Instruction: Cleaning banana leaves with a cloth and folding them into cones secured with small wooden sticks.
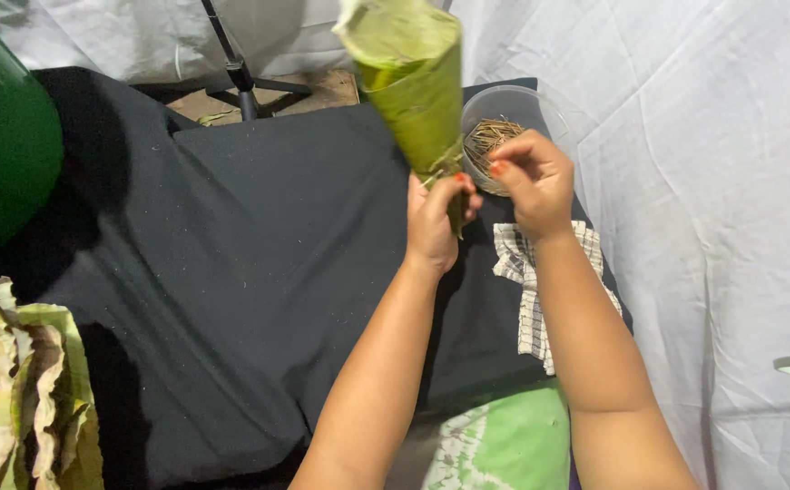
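Note:
A green leaf rolled into a cone (413, 82) is held up with its wide mouth toward the top of the view. My left hand (436, 222) grips the cone's narrow lower end. My right hand (533, 181) is at the same narrow end, fingertips pinched against the leaf edge, apparently on a thin stick; the stick itself is too small to make out. Both hands hover above a black cloth (259, 254).
A clear round bowl (511, 118) of thin brown sticks sits behind my right hand. A checked cloth (526, 272) lies under my right wrist. Stacked leaves (14, 390) lie bottom left, a green tub (0, 136) at top left, a tripod leg (240, 77) behind.

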